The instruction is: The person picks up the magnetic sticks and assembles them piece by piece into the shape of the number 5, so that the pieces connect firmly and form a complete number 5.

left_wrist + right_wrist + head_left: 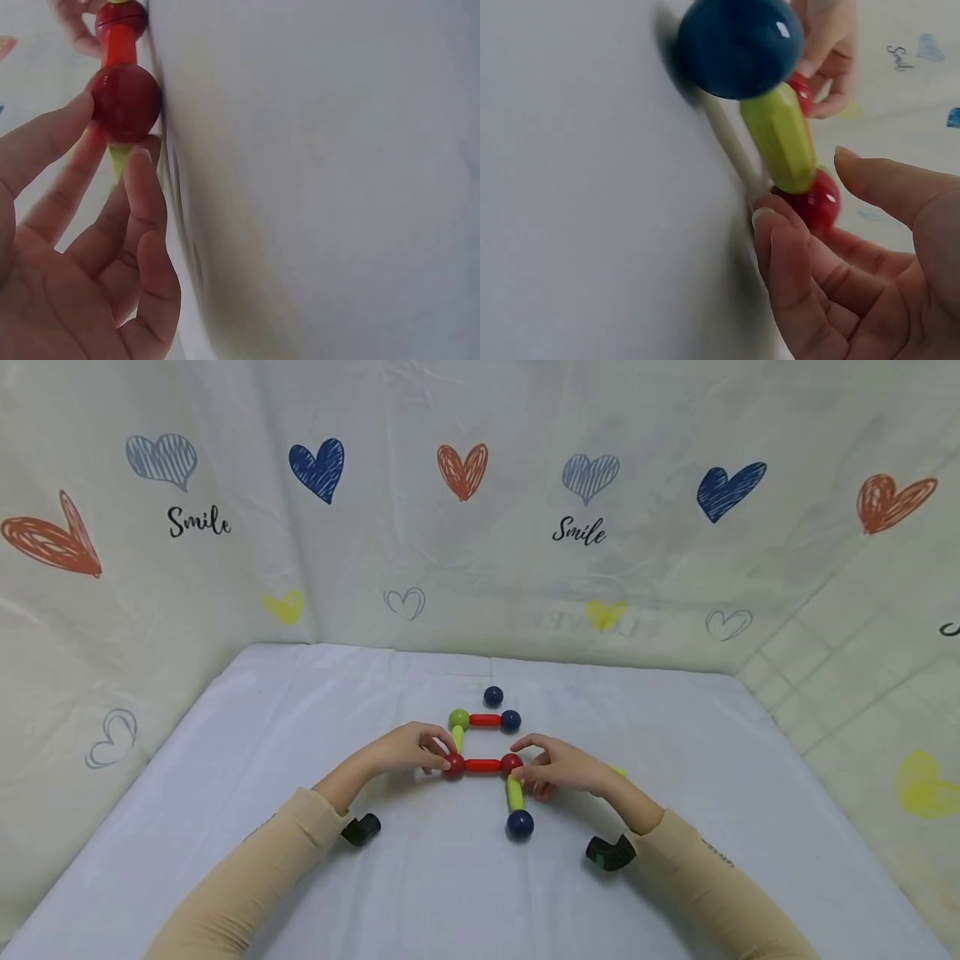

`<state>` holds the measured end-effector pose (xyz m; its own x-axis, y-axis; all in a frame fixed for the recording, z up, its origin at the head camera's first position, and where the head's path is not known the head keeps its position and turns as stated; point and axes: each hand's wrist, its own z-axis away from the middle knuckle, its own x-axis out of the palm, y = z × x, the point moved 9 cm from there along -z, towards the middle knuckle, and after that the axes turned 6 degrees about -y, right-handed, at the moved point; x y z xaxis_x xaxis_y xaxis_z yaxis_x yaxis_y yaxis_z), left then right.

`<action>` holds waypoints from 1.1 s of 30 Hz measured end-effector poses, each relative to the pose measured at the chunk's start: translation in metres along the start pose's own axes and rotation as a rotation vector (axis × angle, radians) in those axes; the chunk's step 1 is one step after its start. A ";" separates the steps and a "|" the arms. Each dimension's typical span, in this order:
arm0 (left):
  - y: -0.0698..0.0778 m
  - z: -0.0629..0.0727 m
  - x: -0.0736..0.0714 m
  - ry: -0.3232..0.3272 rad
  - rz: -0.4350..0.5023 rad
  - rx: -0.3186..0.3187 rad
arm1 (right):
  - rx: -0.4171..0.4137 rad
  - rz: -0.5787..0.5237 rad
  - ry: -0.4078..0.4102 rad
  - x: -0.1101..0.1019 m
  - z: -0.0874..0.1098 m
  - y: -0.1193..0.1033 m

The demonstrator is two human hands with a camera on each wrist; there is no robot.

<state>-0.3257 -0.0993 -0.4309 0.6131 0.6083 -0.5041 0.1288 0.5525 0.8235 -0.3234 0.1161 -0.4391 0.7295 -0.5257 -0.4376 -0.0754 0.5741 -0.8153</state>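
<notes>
A ball-and-rod construction toy lies on the white cloth. My left hand (412, 749) pinches the left red ball (126, 103) between thumb and fingers. A red rod (482, 766) joins it to the right red ball (819, 201). My right hand (562, 764) has its fingers against that ball, the thumb (877, 176) standing apart above it. From there a yellow-green rod (780, 139) runs toward me to a blue ball (520, 824). Behind the left ball, another yellow-green rod (457, 739) leads to a green ball (459, 719), joined by a red rod (485, 720) to a second blue ball (511, 721).
A loose blue ball (493, 697) lies behind the joined pieces. A yellow piece (620, 771) shows partly behind the right wrist. Black wrist cameras (362, 829) hang under both forearms. The white cloth (420, 893) ends against a curtain printed with hearts.
</notes>
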 end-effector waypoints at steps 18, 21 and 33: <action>-0.001 0.001 0.001 -0.007 0.000 -0.035 | -0.138 0.514 0.176 -0.070 0.059 0.004; -0.001 0.000 0.001 -0.008 -0.002 -0.029 | -0.129 0.498 0.151 -0.074 0.063 0.012; 0.000 -0.001 0.002 -0.016 -0.002 -0.032 | -0.103 0.496 0.115 -0.077 0.072 0.029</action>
<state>-0.3252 -0.0980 -0.4323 0.6255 0.5981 -0.5010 0.1050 0.5718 0.8136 -0.3333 0.2182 -0.4015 0.5101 -0.2746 -0.8151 -0.4638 0.7103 -0.5295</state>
